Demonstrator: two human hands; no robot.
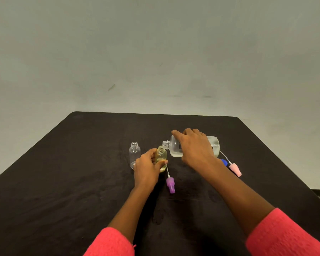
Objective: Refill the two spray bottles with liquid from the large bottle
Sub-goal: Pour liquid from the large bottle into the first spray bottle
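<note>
Nearest the camera, two pink sleeves (284,235) end at bare forearms that reach out over the dark surface (63,182).

Just nearer than the left grip (147,167), and slightly to its right, a purple spray head (170,184) lies flat. Its thin white tube points up towards that grip.

The left grip is curled round the small bottle (161,156) and holds it upright on the surface. The bottle's mouth is open and there is yellowish liquid inside.

To the right of the right grip's wrist lies a pink spray head (236,169) with its tube. A blue cap (224,162) sits between the two, partly hidden by the wrist.

The right grip (194,146) is clamped over the top of the large bottle (175,147), fingers wrapped round its body. The bottle is tipped almost flat, with clear liquid pooled along its lower side. Its open threaded neck points left and sits just above the small bottle's mouth. Whether liquid is running cannot be told.

Left of the left grip, close by but apart from it, an empty bottle (134,156) of clear plastic stands upright and uncapped.

Beyond both grips the surface runs to its far edge, against a plain pale wall (155,52).
</note>
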